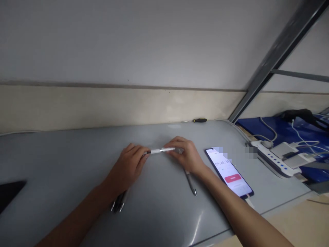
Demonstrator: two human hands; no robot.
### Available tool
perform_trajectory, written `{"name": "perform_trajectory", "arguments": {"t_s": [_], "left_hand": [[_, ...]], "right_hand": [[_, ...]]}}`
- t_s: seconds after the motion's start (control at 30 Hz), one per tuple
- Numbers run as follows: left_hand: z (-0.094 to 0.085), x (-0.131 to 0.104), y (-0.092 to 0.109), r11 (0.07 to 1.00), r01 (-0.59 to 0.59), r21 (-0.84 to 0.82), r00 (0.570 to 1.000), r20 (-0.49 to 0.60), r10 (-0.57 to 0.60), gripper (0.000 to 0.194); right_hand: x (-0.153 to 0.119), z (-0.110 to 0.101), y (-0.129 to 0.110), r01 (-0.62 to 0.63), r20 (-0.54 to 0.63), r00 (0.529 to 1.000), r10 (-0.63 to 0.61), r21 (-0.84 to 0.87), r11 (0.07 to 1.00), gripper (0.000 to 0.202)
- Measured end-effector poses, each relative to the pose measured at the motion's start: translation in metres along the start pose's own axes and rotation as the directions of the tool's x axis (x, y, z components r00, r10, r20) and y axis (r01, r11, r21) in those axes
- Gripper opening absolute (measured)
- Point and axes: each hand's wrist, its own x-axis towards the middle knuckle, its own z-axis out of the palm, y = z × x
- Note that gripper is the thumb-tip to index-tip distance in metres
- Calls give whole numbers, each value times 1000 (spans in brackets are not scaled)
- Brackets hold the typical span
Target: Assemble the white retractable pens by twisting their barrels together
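Observation:
Above the grey table, a white pen (156,151) with a dark section and a silvery end spans the gap between my hands. My left hand (132,161) pinches its dark end. At the shiny end, the fingers of my right hand (186,152) are closed on the pen. Another pen (190,183), grey with a metal tip, lies under and just in front of my right wrist. Several dark pens (118,202) with silver ends lie together beneath my left forearm, partly covered by it.
A phone (231,173) showing a timer lies right of my right arm, a cable at its lower end. Beyond it stands a white power strip (273,161) with plugged-in chargers. A screwdriver (200,120) rests by the wall. A dark object (10,193) sits at far left.

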Motion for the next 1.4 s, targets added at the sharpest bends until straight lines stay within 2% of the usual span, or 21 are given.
{"name": "perform_trajectory", "arguments": {"t_s": [0.27, 0.37, 0.5, 0.53, 0.6, 0.67, 0.77, 0.87, 1.0, 1.17, 1.27, 1.33, 1.4], "left_hand": [[0, 0, 0, 1000, -13, -1, 1000, 13, 13, 30], [-1, 0, 2, 1000, -21, -14, 1000, 19, 22, 30], [-4, 1, 5, 999, -50, -8, 999, 5, 50, 29], [-4, 1, 5, 999, -54, -3, 999, -3, 54, 28], [-4, 1, 4, 998, -56, 10, 998, -24, 56, 28], [-4, 1, 2, 999, -49, 18, 998, -34, 49, 28], [-3, 0, 1, 999, -42, 17, 999, -23, 43, 29], [-2, 0, -1, 999, -47, 15, 999, -11, 47, 30], [-1, 0, -4, 999, -38, 9, 999, -23, 38, 30], [-1, -1, -6, 998, -64, -2, 997, -40, 64, 28], [-1, 0, -5, 998, -65, -3, 997, -32, 65, 29], [-2, 0, -4, 998, -62, -11, 998, -19, 62, 29], [-2, 1, -4, 998, -63, -17, 998, -11, 62, 29]], "right_hand": [[1, -3, -1, -150, 78, 987, 139, 158, 976, 12], [1, -4, -3, -202, 143, 974, 176, 192, 960, 14], [1, -6, -6, -290, 233, 940, 247, 173, 941, 45], [1, -7, -6, -293, 225, 941, 252, 173, 940, 43], [1, -8, -7, -268, 175, 956, 237, 182, 946, 26], [1, -10, -7, -220, 131, 972, 198, 187, 957, 26], [1, -12, -7, -213, 169, 968, 184, 171, 962, 17], [1, -12, -6, -273, 204, 948, 245, 121, 954, 34], [1, -12, -6, -248, 172, 961, 217, 190, 950, 30], [0, -11, -4, -295, 220, 942, 255, 174, 940, 31], [0, -11, -4, -237, 172, 964, 204, 201, 950, 28], [0, -11, -5, -242, 181, 960, 211, 167, 956, 22], [0, -12, -7, -271, 199, 949, 244, 124, 955, 28]]}}
